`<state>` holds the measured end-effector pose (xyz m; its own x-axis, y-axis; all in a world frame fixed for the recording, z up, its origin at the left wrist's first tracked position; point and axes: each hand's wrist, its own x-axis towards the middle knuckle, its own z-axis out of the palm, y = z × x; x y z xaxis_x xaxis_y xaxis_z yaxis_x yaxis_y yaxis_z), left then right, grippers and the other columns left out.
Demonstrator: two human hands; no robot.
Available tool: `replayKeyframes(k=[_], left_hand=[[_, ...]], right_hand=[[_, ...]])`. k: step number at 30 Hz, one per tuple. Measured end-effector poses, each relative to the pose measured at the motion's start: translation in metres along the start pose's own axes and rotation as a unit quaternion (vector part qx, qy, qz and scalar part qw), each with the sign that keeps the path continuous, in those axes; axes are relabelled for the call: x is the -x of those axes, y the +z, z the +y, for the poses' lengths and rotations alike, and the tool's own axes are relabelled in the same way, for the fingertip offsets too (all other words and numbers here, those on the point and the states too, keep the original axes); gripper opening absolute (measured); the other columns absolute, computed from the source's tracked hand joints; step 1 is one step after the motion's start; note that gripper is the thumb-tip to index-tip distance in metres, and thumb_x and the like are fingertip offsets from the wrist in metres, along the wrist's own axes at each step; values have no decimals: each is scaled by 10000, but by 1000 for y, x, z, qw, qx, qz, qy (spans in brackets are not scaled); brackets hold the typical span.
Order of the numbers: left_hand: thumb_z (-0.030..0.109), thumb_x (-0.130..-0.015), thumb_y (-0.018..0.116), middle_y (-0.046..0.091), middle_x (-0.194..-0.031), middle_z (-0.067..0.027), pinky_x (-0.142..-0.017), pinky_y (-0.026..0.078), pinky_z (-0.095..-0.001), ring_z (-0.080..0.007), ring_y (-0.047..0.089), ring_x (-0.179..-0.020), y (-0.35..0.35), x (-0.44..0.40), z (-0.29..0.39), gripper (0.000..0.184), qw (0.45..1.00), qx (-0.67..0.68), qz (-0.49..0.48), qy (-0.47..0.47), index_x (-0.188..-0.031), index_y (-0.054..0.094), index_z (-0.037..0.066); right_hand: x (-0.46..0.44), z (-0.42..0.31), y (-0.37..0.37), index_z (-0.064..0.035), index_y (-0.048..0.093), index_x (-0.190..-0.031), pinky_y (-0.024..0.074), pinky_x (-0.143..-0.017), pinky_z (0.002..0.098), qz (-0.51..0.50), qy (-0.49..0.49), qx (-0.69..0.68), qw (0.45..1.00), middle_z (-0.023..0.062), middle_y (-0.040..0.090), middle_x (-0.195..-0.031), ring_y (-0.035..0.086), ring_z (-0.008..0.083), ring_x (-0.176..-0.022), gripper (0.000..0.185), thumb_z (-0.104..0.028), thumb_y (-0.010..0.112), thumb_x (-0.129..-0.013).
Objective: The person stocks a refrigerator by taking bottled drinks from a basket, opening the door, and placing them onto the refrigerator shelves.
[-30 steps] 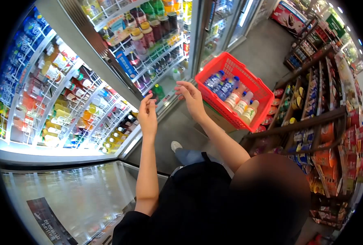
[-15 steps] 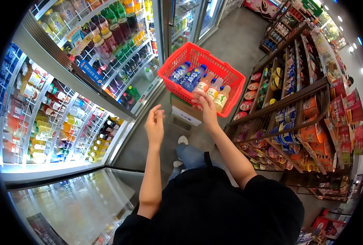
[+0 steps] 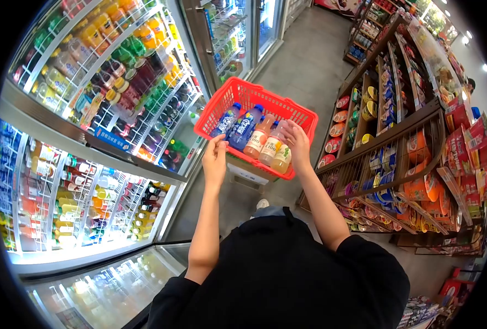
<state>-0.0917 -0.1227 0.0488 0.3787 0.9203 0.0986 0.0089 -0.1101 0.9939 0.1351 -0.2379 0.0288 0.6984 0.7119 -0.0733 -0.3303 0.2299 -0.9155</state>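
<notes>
A red plastic basket (image 3: 303,116) rests on a cardboard box (image 3: 242,174) ahead of me. Blue-labelled bottles (image 3: 245,129) lie at its left side, beside bottles with cream labels holding pink and pale yellow drinks (image 3: 281,159). My left hand (image 3: 215,159) is at the basket's near left edge, fingers loosely bent and apart, with nothing seen in it. Over the basket's right part, my right hand (image 3: 296,141) is open beside the cream-labelled bottles, its fingers spread. Whether it touches a bottle is unclear.
Lit drink coolers (image 3: 84,205) stand along the left, with an open glass door (image 3: 112,285) at the lower left. Snack and noodle shelves (image 3: 388,164) run along the right. Grey floor (image 3: 314,49) stretches beyond the basket.
The view has shifted so the basket sits nearer and lower left than at first. Both hands have moved to the basket, the right one over its bottles.
</notes>
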Motion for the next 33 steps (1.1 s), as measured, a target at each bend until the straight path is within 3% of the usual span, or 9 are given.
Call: replayKeyframes(k=[10, 14, 15, 19, 24, 26, 30, 32, 33], left_hand=[[182, -1021, 537, 683, -997, -73, -804, 495, -263, -115, 613, -859, 43, -23, -48, 267, 997, -7, -36, -61, -1203, 639, 17], [160, -1008, 537, 704, -994, -88, -793, 504, -270, -125, 629, -857, 61, -60, -60, 258, 995, -27, -77, -50, -1194, 650, 22], [152, -1004, 532, 703, -989, -84, -796, 502, -267, -126, 629, -861, 69, -70, -59, 259, 993, -29, -92, -68, -1194, 650, 22], [160, -1003, 541, 700, -1001, -73, -802, 495, -251, -113, 626, -865, 101, -93, -61, 266, 981, 5, -183, -67, -1205, 635, 16], [171, -995, 558, 670, -940, -43, -767, 482, -241, -101, 602, -842, 119, -88, -91, 280, 952, 19, -280, -120, -1225, 625, 25], [196, -1016, 537, 666, -978, -29, -737, 466, -221, -73, 576, -820, 119, -87, -107, 308, 906, -61, -367, -200, -1276, 593, 40], [153, -997, 523, 658, -1042, -58, -739, 479, -238, -108, 592, -901, 121, -97, -117, 354, 844, -71, -465, -256, -1329, 552, 33], [150, -995, 515, 663, -1054, -69, -760, 493, -245, -122, 610, -915, 121, -105, -111, 361, 826, -78, -495, -259, -1332, 544, 24], [147, -993, 506, 669, -1066, -80, -781, 507, -252, -137, 628, -930, 119, -109, -112, 369, 813, -86, -512, -262, -1335, 537, 14]], right_hand=[[-34, 15, -45, 9, 475, -1392, 478, -1010, 372, 59, 95, -35, 993, 187, 560, -1352, 574, 254, -1209, 552, -402, 454, -1024], [-42, 17, -58, 18, 411, -1451, 348, -1135, 390, 87, 108, -4, 990, 185, 483, -1447, 466, 276, -1349, 610, -425, 425, -1032], [-44, 17, -61, 15, 350, -1492, 242, -1191, 400, 85, 111, -12, 990, 195, 387, -1525, 351, 278, -1437, 645, -438, 410, -1036], [-49, 14, -64, 16, 271, -1525, 181, -1212, 405, 111, 110, -18, 988, 192, 280, -1583, 264, 276, -1477, 695, -446, 430, -1031], [-57, 14, -59, 18, 255, -1532, 230, -1186, 371, 82, 125, -20, 989, 193, 321, -1571, 284, 268, -1469, 724, -411, 509, -1007], [-66, 15, -40, 78, 301, -1493, 323, -1126, 342, 162, 129, 189, 960, 186, 533, -1401, 471, 236, -1335, 706, -349, 542, -985], [-92, 45, -44, 84, 283, -1495, 384, -1086, 370, 190, 139, 327, 915, 271, 542, -1368, 515, 313, -1308, 714, -244, 559, -925], [-100, 57, -46, 85, 377, -1436, 409, -1066, 405, 230, 133, 386, 883, 300, 555, -1327, 531, 363, -1281, 642, -214, 551, -895], [-103, 55, -44, 79, 347, -1458, 390, -1088, 387, 210, 198, 385, 876, 290, 503, -1392, 493, 345, -1323, 659, -213, 550, -904]])
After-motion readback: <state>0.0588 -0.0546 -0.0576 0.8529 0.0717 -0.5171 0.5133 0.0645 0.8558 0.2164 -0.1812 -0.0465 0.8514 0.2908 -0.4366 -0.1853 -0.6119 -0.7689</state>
